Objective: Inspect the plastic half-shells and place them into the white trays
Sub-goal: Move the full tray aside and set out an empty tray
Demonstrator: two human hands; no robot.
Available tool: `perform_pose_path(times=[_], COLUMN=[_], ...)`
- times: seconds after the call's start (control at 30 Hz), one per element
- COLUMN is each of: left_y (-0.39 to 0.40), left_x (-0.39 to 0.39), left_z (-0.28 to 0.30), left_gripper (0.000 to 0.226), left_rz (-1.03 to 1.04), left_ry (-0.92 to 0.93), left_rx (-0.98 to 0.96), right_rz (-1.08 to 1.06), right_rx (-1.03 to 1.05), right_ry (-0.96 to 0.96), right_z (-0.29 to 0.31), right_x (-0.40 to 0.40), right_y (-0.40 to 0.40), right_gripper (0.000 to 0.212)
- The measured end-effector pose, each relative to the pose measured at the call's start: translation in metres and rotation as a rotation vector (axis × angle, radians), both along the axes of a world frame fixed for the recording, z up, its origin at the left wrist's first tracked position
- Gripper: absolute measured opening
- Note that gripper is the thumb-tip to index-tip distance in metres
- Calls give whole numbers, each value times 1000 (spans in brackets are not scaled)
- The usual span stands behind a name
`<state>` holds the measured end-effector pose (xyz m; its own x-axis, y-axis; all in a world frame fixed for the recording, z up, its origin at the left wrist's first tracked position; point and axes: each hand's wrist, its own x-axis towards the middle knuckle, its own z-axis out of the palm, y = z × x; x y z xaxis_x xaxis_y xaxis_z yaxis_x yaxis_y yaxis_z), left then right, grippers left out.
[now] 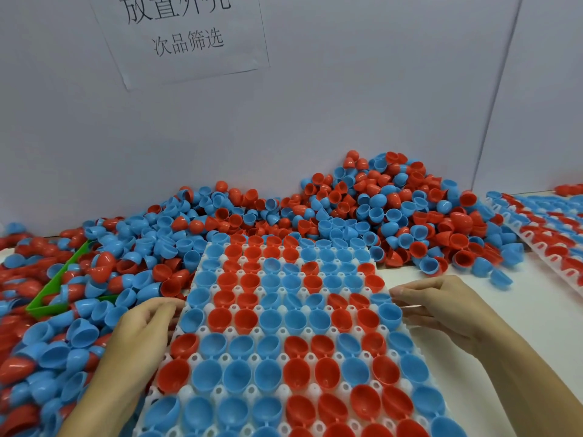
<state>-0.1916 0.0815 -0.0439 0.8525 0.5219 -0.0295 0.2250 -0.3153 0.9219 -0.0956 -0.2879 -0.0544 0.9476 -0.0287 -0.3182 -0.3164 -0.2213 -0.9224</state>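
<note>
A white tray [318, 391] lies in front of me, its cups filled with red and blue plastic half-shells, open sides up. My left hand [143, 323] grips the tray's left edge, fingers curled at the rim. My right hand [441, 305] holds the right edge, fingertips by a blue shell [389, 312]. A large loose heap of red and blue half-shells [362, 209] is piled behind the tray against the wall and spreads down the left side.
A green bin [55, 288] sits half-buried in shells at the left. A second filled white tray [542, 244] lies at the right. Bare white table [542, 320] shows right of my hand. A paper sign [186, 36] hangs on the wall behind.
</note>
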Motion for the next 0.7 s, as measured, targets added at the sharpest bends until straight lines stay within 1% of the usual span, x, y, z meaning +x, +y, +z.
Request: perform_pose_path(times=[0.1, 0.3, 0.37, 0.43, 0.53, 0.63, 0.7], left_y=[-2, -6, -4, -3, -1, -2, -6], left_x=[1, 0, 9, 20, 28, 26, 23], left_z=[2, 8, 10, 14, 13, 10, 13], left_gripper=[26, 30, 31, 36, 43, 42, 49], left_rz=[9, 41, 38, 29, -37, -150, -172], left_ry=[-21, -36, -29, -25, -41, -42, -14], left_rx=[-51, -263, -345, -418, -434, -449, -506], right_rz=[-4, 1, 1, -2, -7, -3, 3], right_rx=[-10, -24, -27, -32, -47, -47, -47], right_ry=[-4, -1, -5, -23, -64, -95, -103], right_z=[1, 4, 5, 4, 3, 3, 2], right_x=[-1, -3, -3, -4, -5, -5, -5], right_y=[1, 2, 2, 3, 4, 4, 5], right_gripper=[8, 11, 11, 11, 11, 10, 10])
